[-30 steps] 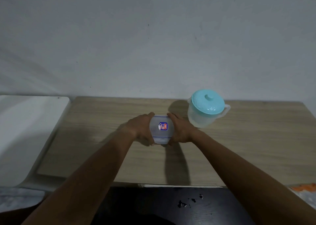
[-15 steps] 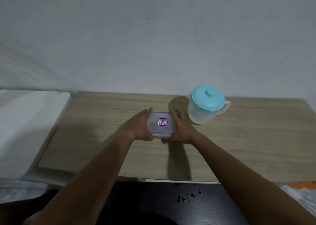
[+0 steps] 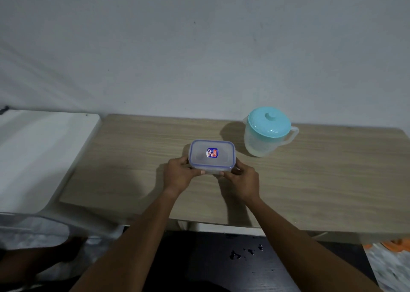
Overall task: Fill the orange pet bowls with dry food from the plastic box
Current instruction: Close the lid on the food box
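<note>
A small clear plastic box point(image 3: 211, 155) with a blue-rimmed lid and a sticker on top sits on the wooden table point(image 3: 310, 180). My left hand point(image 3: 178, 176) grips its near left corner, thumb along the front wall. My right hand point(image 3: 243, 179) grips its near right corner, thumb on the front wall as well. The lid is on. A sliver of something orange point(image 3: 397, 245) shows at the lower right edge, below the table; no pet bowl can be made out.
A translucent jug point(image 3: 266, 134) with a teal lid stands at the back right of the box. A white surface point(image 3: 40, 154) adjoins the table on the left. The dark floor point(image 3: 221, 265) below the table's front edge has small wet spots.
Both hands slid from the box's sides to its near corners, uncovering the lid. The view rose a little.
</note>
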